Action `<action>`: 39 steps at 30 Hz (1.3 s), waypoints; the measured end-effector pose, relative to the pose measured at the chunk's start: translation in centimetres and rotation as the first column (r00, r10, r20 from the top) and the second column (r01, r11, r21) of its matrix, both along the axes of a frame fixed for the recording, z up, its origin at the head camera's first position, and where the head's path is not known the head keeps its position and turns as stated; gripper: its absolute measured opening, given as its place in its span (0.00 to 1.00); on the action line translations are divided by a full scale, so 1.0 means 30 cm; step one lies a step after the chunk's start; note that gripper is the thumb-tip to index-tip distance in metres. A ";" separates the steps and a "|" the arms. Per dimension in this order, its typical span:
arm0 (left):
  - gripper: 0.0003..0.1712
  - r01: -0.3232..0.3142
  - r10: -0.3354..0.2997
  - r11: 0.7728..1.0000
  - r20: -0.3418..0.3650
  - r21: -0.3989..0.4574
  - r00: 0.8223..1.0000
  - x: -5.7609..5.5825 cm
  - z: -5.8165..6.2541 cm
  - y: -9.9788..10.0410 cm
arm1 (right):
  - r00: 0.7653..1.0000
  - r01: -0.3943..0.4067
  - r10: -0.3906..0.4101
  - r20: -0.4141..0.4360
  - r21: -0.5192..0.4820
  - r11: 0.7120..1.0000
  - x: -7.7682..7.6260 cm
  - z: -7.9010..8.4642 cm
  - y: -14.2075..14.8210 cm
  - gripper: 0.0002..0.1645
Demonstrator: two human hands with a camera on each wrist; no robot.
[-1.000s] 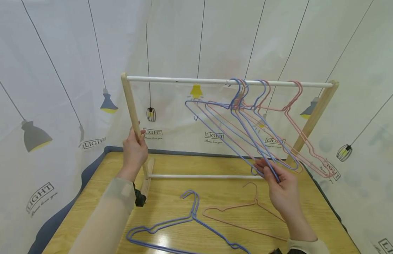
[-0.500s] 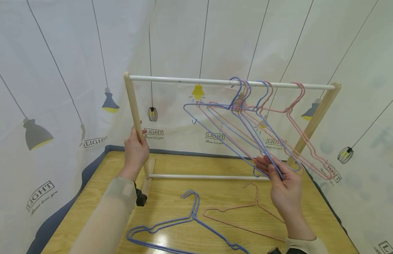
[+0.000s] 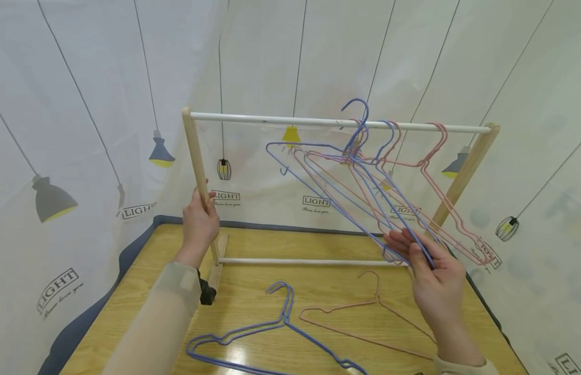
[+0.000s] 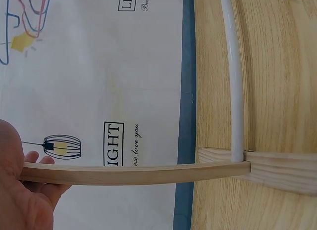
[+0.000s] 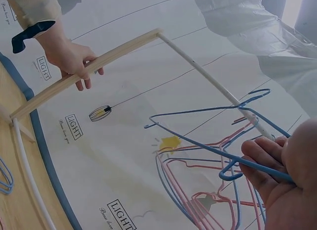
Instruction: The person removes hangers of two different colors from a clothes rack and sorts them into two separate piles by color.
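My left hand [image 3: 200,224] grips the left wooden upright [image 3: 196,156] of a small clothes rack; fingers and thumb wrap it in the left wrist view. My right hand [image 3: 437,273] holds a blue wire hanger [image 5: 208,148] by its lower right corner, thumb over the wire. The hook of this hanger stands above the rack's white bar [image 3: 271,121], apparently off it. Behind and beside it, several blue and pink hangers [image 3: 423,161] hang from the bar, partly overlapping.
Blue hangers [image 3: 285,315] lie on the wooden table [image 3: 145,312] in front of the rack. To their right lies a pink hanger [image 3: 378,298], partly hidden by my right arm. A white lower bar [image 3: 295,261] joins the rack's feet. A lamp-patterned sheet surrounds the table.
The blue hanger's hook has risen from the bar to above it. My right hand has shifted right and slightly down with its corner. The left hand keeps its grip on the upright.
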State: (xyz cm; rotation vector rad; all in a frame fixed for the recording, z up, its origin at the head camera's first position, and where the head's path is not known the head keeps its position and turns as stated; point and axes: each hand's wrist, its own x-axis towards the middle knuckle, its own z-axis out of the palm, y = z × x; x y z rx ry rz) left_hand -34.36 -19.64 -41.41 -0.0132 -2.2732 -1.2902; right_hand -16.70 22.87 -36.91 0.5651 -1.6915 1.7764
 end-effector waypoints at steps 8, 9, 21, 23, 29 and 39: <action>0.31 0.003 -0.003 1.000 0.006 -0.003 1.000 -0.001 -0.002 -0.003 | 0.987 -0.038 0.038 0.153 -0.003 0.999 0.099 -0.021 0.042 0.20; 0.31 0.003 -0.003 1.000 0.008 -0.001 1.000 -0.001 -0.002 -0.003 | 0.983 -0.052 0.051 0.174 -0.002 0.999 0.110 -0.029 0.050 0.21; 0.32 -0.004 0.004 1.000 0.018 0.003 1.000 0.002 0.001 -0.009 | 0.923 -0.185 0.180 0.340 -0.020 0.983 0.193 -0.200 0.088 0.22; 0.33 -0.007 0.007 1.000 0.014 0.000 1.000 0.000 0.003 -0.007 | 0.915 -0.222 0.218 0.339 -0.028 0.975 0.201 -0.238 0.088 0.21; 0.32 -0.015 0.015 1.000 -0.006 -0.007 1.000 -0.010 0.004 -0.003 | 0.795 -0.446 0.503 0.339 -0.237 0.863 0.215 -0.348 0.094 0.23; 0.30 -0.024 0.024 0.999 -0.008 -0.029 1.000 -0.005 0.004 -0.006 | 0.467 -0.619 0.781 0.416 -0.476 0.624 0.216 -0.480 0.101 0.24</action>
